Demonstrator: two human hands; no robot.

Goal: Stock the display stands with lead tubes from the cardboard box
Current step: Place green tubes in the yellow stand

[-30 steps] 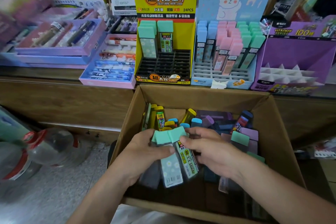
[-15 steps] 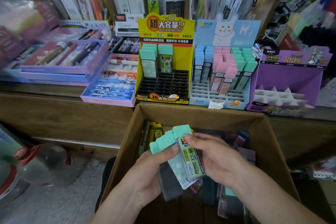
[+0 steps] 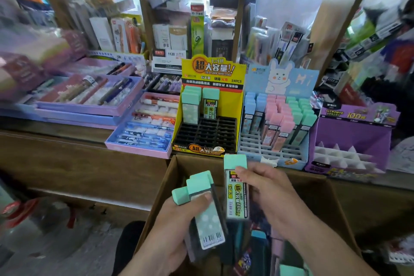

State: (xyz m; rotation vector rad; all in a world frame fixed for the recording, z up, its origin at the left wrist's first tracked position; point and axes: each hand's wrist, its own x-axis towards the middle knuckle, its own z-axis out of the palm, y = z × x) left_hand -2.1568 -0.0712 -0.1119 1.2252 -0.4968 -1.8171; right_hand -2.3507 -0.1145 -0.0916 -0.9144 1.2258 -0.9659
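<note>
My left hand grips a bundle of mint-capped lead tubes over the open cardboard box. My right hand holds one mint-capped lead tube upright, apart from the bundle and just below the yellow display stand. That stand holds a few mint tubes at its back left; its black front slots are bare. The blue rabbit stand holds blue, pink and green tubes. More tubes lie in the box, mostly hidden by my arms.
A purple display stand with white dividers sits at the right. Pink and lilac pen trays fill the wooden counter to the left. Stationery packs crowd the shelves behind. Plastic bottles lie on the floor at lower left.
Both hands rose out of the box with the tubes. My right hand pulled one tube away from the bundle and lifted it toward the yellow stand. The view tilted upward.
</note>
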